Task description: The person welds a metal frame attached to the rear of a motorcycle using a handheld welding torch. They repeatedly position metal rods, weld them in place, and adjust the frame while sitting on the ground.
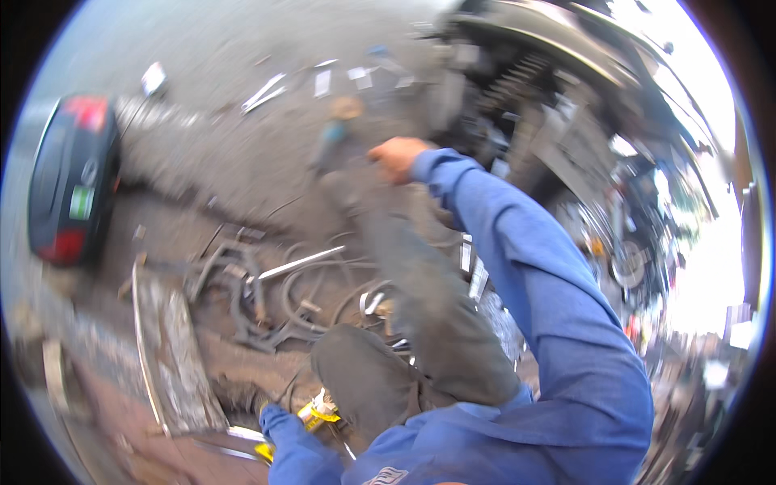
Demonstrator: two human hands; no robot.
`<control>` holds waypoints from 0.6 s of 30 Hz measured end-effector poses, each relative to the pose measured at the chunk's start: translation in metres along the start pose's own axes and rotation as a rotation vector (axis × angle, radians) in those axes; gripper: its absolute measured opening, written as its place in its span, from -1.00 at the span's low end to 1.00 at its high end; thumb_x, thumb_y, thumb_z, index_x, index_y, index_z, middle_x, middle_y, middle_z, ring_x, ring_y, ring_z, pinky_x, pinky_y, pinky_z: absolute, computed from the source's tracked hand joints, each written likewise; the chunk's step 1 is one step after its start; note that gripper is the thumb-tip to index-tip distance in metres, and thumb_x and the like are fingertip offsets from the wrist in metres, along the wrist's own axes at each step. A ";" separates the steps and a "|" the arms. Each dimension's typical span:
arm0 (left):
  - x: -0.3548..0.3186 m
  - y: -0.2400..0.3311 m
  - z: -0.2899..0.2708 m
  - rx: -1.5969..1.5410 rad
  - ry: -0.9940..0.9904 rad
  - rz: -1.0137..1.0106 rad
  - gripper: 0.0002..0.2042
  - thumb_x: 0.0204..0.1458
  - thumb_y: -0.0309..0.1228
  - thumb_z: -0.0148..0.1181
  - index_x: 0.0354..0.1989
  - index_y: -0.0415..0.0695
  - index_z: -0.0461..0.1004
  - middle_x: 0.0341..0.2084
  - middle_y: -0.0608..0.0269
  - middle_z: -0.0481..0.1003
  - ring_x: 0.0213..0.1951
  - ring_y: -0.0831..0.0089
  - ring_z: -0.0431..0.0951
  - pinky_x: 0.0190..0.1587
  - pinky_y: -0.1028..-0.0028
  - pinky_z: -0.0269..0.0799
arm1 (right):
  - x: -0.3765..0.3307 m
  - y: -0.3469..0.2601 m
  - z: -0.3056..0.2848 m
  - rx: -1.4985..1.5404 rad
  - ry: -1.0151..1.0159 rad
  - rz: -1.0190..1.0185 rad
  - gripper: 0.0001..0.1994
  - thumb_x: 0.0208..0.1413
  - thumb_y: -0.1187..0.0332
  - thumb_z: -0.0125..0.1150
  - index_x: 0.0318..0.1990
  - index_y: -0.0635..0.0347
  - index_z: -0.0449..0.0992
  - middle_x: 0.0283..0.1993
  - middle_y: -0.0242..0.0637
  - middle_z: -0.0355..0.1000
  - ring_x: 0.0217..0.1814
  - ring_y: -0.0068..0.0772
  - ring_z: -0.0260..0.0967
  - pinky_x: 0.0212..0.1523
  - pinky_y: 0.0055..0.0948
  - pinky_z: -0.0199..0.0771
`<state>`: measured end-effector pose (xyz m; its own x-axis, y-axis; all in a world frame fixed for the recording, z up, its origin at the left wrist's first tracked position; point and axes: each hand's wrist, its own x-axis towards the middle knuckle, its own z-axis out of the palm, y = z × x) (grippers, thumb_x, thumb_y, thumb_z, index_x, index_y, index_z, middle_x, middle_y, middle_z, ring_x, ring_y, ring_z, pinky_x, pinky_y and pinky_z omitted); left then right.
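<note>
Along the ground (pixel 218 153) your left sleeve (pixel 299 444) shows, its hand's grip hidden. A blurred teal tool (pixel 331 134) is ahead, just left of your right hand (pixel 397 159), whose grip I cannot tell. Near the sleeve: a yellow container (pixel 318 412).

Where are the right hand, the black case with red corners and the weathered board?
Right hand (pixel 397 160), head view: middle of hand.
Black case (pixel 66 178), head view: dark shell.
Weathered board (pixel 175 356), head view: flat face.
</note>
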<state>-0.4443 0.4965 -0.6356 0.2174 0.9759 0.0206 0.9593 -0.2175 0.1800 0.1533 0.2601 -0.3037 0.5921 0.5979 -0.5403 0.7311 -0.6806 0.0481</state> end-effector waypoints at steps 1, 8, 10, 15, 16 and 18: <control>-0.007 -0.001 -0.004 0.000 0.118 0.123 -0.63 0.14 -0.42 0.00 0.13 -0.09 0.48 0.19 -0.10 0.39 0.23 -0.06 0.38 0.29 0.02 0.27 | 0.048 0.005 0.004 0.001 0.005 0.052 -0.53 0.06 0.23 0.24 0.18 -0.01 0.50 0.03 -0.02 0.55 0.12 0.09 0.49 0.14 -0.04 0.50; -0.007 0.055 -0.067 0.410 -0.337 -0.015 -0.63 0.11 -0.47 0.04 0.13 -0.07 0.46 0.25 -0.20 0.31 0.32 -0.07 0.27 0.36 0.11 0.21 | 0.347 0.025 0.031 0.209 0.342 0.219 -0.54 0.17 0.17 0.19 0.24 -0.12 0.40 0.07 0.17 0.48 0.13 0.23 0.46 0.13 0.06 0.49; 0.001 0.074 -0.077 0.561 -0.341 0.022 -0.62 0.11 -0.46 0.06 0.13 -0.05 0.44 0.25 -0.21 0.31 0.32 -0.09 0.28 0.36 0.15 0.22 | 0.398 0.039 0.031 0.199 0.349 0.290 -0.46 0.16 0.24 0.18 0.34 -0.15 0.31 0.23 0.18 0.38 0.17 0.24 0.44 0.14 0.06 0.49; 0.011 0.098 -0.077 0.510 -0.258 -0.001 -0.72 0.14 -0.40 0.10 0.02 -0.10 0.47 0.19 -0.21 0.38 0.24 -0.17 0.38 0.28 0.00 0.31 | 0.469 0.071 0.018 -0.169 0.305 0.103 -0.33 0.18 0.53 -0.04 0.45 -0.24 0.11 0.46 0.11 0.10 0.14 0.14 0.50 0.09 -0.02 0.56; 0.011 0.100 -0.075 0.505 -0.258 -0.005 -0.72 0.13 -0.40 0.09 0.02 -0.10 0.47 0.21 -0.21 0.36 0.27 -0.14 0.34 0.31 0.02 0.28 | 0.478 0.073 0.015 -0.241 0.304 0.060 -0.39 0.19 0.55 -0.08 0.41 -0.14 0.18 0.44 0.11 0.13 0.10 0.12 0.52 0.05 -0.04 0.58; 0.014 0.102 -0.074 0.526 -0.304 -0.071 -0.71 0.10 -0.39 0.07 0.01 -0.09 0.48 0.24 -0.21 0.33 0.32 -0.10 0.28 0.37 0.08 0.21 | 0.488 0.066 0.018 -0.304 0.209 0.053 -0.59 0.23 0.52 -0.09 0.23 0.06 0.30 0.37 0.07 0.22 0.04 0.07 0.56 -0.01 -0.05 0.61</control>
<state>-0.3564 0.4891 -0.5438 0.1169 0.9560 -0.2690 0.9170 -0.2079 -0.3404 0.4850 0.4994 -0.5791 0.6657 0.6598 -0.3486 0.7459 -0.5750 0.3360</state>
